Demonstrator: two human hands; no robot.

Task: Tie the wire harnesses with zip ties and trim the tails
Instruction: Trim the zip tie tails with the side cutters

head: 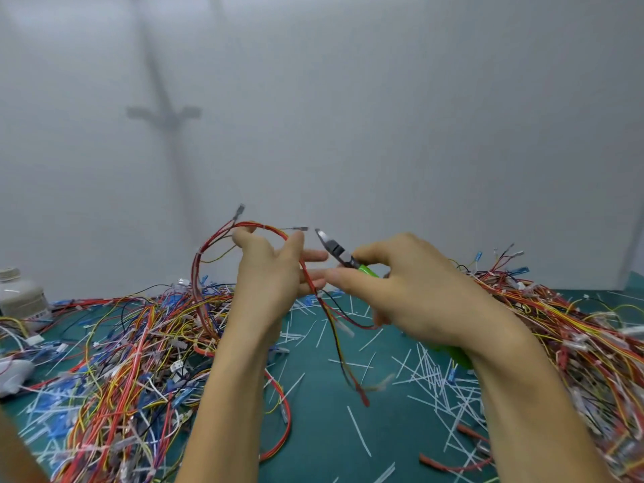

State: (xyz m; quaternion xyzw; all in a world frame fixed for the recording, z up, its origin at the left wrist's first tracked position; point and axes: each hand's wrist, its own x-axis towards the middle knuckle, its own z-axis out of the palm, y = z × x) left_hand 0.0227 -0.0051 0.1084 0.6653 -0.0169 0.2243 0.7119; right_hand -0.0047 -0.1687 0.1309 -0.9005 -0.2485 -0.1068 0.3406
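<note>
Mid-frame: our left hand [268, 273] grips the looped wire harness [209, 273]; right hand [400, 291] grasps the cutters [336, 252]. We should cut the tie tail flush, clear of wires.

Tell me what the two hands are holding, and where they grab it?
The left hand grips the looped red wire harness where its loop crosses. The right hand holds the cutters by their green handles, blades open and pointing up.

A single wide-angle view from the person's head, looking forward and down, close over the green table [383, 430], white wall [348, 99] at twelve o'clock.
</note>
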